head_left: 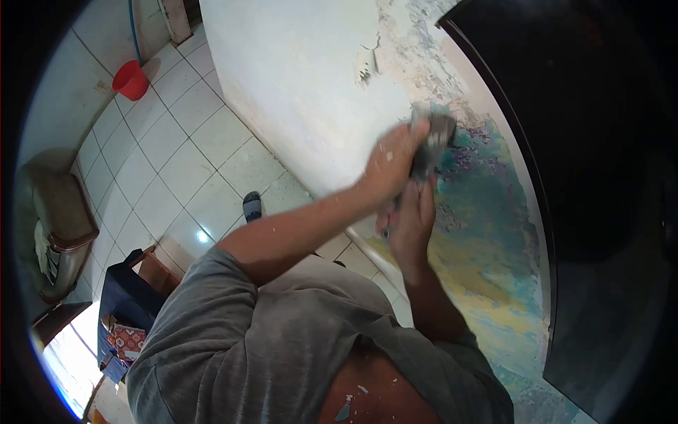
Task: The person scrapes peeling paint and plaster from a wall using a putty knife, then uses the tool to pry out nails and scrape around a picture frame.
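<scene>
With both hands clamped around the grey tool (432, 145), it's all happening right at the wall (304, 85)! The left hand (390, 161) has its fingers closed high on the tool, close to the blurred, dark end that sits over the wall's peeling patch. Lower down against the wall's coloured area, the right hand (414, 215) is curled round the other end, just beside the left, neither one open. Blur hides the tool's exact shape, and whether its edge touches the wall, I can't tell.

And what a surface: smooth white paint on one side of the wall, crumbly, pitted plaster higher up, then mottled teal, yellow and purple below. Pale flakes speckle the left hand and forearm. Alongside the wall stands a glossy black panel (593, 162) with a curved-looking edge; across the tiled floor (187, 166) from the wall, a round red bucket (131, 80).
</scene>
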Demonstrator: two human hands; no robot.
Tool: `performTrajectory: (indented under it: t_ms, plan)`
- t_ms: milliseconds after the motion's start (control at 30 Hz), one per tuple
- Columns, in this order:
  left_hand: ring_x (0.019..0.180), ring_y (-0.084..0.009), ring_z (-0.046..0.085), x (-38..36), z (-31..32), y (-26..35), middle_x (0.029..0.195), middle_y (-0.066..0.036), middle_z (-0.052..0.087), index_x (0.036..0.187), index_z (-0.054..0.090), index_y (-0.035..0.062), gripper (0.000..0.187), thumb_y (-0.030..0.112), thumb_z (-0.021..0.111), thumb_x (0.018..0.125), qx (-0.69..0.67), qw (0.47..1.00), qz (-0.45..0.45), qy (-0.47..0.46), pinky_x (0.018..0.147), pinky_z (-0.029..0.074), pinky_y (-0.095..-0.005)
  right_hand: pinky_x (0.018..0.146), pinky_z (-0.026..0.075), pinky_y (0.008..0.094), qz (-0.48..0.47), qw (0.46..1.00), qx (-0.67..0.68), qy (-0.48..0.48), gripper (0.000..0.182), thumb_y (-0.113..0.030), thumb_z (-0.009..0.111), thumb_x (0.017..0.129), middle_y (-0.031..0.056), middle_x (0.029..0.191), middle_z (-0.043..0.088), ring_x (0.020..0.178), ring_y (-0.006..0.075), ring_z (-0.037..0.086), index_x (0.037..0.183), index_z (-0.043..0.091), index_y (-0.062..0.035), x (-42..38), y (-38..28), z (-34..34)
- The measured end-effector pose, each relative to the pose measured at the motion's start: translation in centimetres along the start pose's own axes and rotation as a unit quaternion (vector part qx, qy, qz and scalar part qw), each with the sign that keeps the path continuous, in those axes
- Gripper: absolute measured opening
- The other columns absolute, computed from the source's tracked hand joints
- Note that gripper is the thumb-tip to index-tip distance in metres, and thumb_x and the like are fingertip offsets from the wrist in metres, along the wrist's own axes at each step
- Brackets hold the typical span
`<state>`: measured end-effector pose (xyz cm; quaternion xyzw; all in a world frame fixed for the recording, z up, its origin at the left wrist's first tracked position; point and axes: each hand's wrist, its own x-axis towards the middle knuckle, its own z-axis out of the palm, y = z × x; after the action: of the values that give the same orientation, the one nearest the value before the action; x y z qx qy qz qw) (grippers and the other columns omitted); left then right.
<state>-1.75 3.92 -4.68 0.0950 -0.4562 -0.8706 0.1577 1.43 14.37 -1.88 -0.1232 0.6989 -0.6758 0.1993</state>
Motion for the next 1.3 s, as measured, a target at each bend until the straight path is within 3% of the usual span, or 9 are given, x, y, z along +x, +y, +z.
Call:
performTrajectory:
  t_ms: [100, 233, 367, 500, 733, 833, 1133, 1233, 1300]
  plan:
    - [0.067, -0.0141, 0.063, -0.5, -0.1, 8.0, 0.083, -0.007, 0.062, 0.11, 0.053, 0.0052, 0.053, 0.057, 0.05, 0.1, -0.061, 0.992, -0.102, -0.03, 0.056, 0.051, -0.0259, 0.04, 0.037, 0.0226, -0.048, 0.997, -0.006, -0.068, 0.022, -0.017, 0.037, 0.108, 0.0005, 0.068, 0.048, 0.047, 0.0062, 0.043, 0.124, 0.043, -0.0038, 2.1, -2.8, 1.9]
    - [0.068, -0.0149, 0.062, -1.3, -0.4, 0.4, 0.084, -0.009, 0.062, 0.112, 0.055, 0.0026, 0.056, 0.057, 0.051, 0.099, -0.027, 0.999, 0.009, -0.021, 0.064, 0.053, -0.029, 0.041, 0.037, 0.0223, -0.016, 0.999, -0.005, -0.045, 0.017, -0.016, 0.037, 0.107, 0.0002, 0.069, 0.048, 0.048, 0.0058, 0.043, 0.115, 0.046, -0.0044, -0.9, 0.2, 0.4]
    - [0.073, -0.0152, 0.062, -0.3, 0.0, -1.7, 0.085, -0.008, 0.061, 0.114, 0.056, 0.0033, 0.054, 0.055, 0.051, 0.1, -0.048, 0.998, -0.038, -0.002, 0.067, 0.052, -0.029, 0.041, 0.036, 0.0222, 0.003, 1.0, -0.023, -0.014, 0.025, -0.017, 0.039, 0.107, 0.0, 0.069, 0.047, 0.047, 0.0058, 0.043, 0.127, 0.044, -0.0031, -0.8, -0.4, -0.1]
    - [0.057, -0.0156, 0.062, 0.5, -0.9, 6.3, 0.075, -0.01, 0.064, 0.098, 0.051, 0.0075, 0.049, 0.055, 0.042, 0.103, -0.1, 0.991, -0.092, 0.003, 0.048, 0.052, -0.0266, 0.043, 0.038, 0.0228, 0.0, 0.995, -0.056, -0.079, 0.039, -0.018, 0.04, 0.107, 0.0013, 0.07, 0.049, 0.048, 0.0074, 0.045, 0.142, 0.036, -0.0024, 2.7, -2.5, 1.3]
    - [0.059, -0.0175, 0.066, -4.4, -0.6, 1.5, 0.087, -0.014, 0.068, 0.11, 0.048, 0.0038, 0.055, 0.057, 0.038, 0.103, -0.124, 0.97, -0.162, -0.135, 0.032, 0.049, -0.0275, 0.043, 0.041, 0.0261, 0.028, 0.997, -0.013, -0.077, 0.044, -0.023, 0.034, 0.108, 0.0045, 0.065, 0.051, 0.044, 0.0122, 0.047, 0.146, 0.032, -0.0028, -2.0, -0.2, -2.3]
    - [0.054, -0.0176, 0.066, -6.3, 0.6, -0.5, 0.089, -0.015, 0.068, 0.11, 0.048, 0.0029, 0.058, 0.06, 0.038, 0.102, -0.146, 0.966, -0.197, -0.08, 0.029, 0.048, -0.0268, 0.04, 0.04, 0.0265, 0.047, 0.995, 0.019, -0.08, 0.046, -0.027, 0.033, 0.108, 0.0055, 0.062, 0.05, 0.042, 0.0127, 0.047, 0.148, 0.031, -0.0037, -3.6, 1.4, -3.8]
    - [0.042, -0.017, 0.058, -2.6, -1.2, 2.8, 0.083, -0.01, 0.066, 0.102, 0.053, 0.0054, 0.059, 0.062, 0.038, 0.101, -0.059, 0.989, -0.128, -0.033, 0.024, 0.044, -0.0279, 0.036, 0.038, 0.026, -0.049, 0.992, -0.093, -0.077, 0.034, -0.032, 0.037, 0.109, 0.0034, 0.068, 0.05, 0.043, 0.0111, 0.047, 0.131, 0.044, -0.0075, 2.2, 1.4, -1.4]
    - [0.049, -0.0167, 0.061, -4.1, -0.5, -3.8, 0.084, -0.011, 0.066, 0.105, 0.052, 0.005, 0.053, 0.057, 0.041, 0.102, -0.029, 0.992, -0.119, -0.012, 0.03, 0.047, -0.0275, 0.036, 0.038, 0.0258, -0.065, 0.981, -0.177, -0.05, 0.034, -0.032, 0.037, 0.109, 0.0034, 0.07, 0.051, 0.044, 0.0107, 0.047, 0.134, 0.043, -0.0086, -1.1, 3.0, -3.1]
    - [0.056, -0.016, 0.063, -5.4, 1.1, -2.4, 0.085, -0.011, 0.066, 0.107, 0.05, 0.0057, 0.047, 0.052, 0.043, 0.104, -0.134, 0.987, -0.085, -0.028, 0.038, 0.05, -0.0259, 0.036, 0.039, 0.0255, 0.038, 0.998, 0.039, -0.029, 0.035, -0.031, 0.037, 0.109, 0.0037, 0.071, 0.051, 0.044, 0.0108, 0.047, 0.135, 0.042, -0.0096, -3.3, 1.2, -1.9]
